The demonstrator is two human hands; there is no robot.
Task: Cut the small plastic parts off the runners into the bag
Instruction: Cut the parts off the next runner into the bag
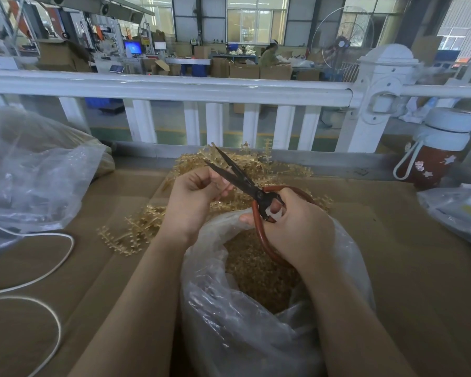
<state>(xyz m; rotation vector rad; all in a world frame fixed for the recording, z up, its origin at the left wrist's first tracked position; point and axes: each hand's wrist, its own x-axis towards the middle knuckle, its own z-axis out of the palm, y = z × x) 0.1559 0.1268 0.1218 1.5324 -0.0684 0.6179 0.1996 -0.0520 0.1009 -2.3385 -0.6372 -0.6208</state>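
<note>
My right hand (297,229) grips red-handled scissors (245,183) with dark blades spread apart, pointing up and left. My left hand (193,197) pinches a thin amber plastic runner (223,192) right beside the blades. Both hands hover over the mouth of a clear plastic bag (256,330) that holds many small amber cut parts (256,268). A heap of amber runners (269,167) with parts attached lies on the cardboard behind the hands, and more runners (131,235) lie to the left.
Brown cardboard (419,268) covers the table. A large clear bag (30,172) sits at the left, a white cord (38,278) loops at the lower left, a red bottle with a white cap (435,153) stands at the right, another plastic bag (457,210) lies below it. A white railing (174,88) runs behind.
</note>
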